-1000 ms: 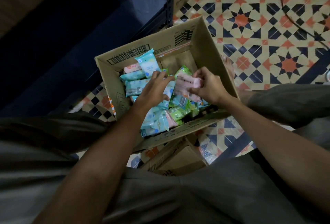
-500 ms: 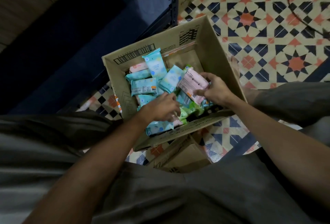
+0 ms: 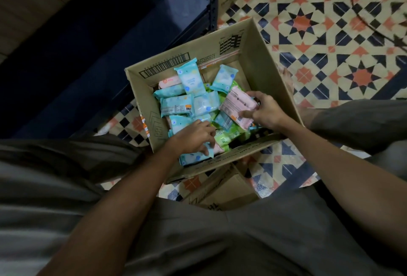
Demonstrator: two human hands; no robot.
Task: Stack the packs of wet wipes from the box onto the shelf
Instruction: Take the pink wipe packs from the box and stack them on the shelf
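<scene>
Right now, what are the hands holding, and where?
The right hand grips the pink pack of wet wipes by its near end. The left hand curls on a blue pack at its top edge.

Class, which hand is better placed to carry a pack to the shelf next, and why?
Right hand: it already grips a pink pack. The left hand is down among blue packs in the box.

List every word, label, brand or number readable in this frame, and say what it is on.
None can be read for certain.
Cardboard box, far flap: a barcode and black print, too blurred.
Box, near wall: dark lettering, blurred.
Pink pack in the right hand: small print, too small.
Blue pack: label text, too small.
Left hand grips another blue pack: nothing legible.
</scene>
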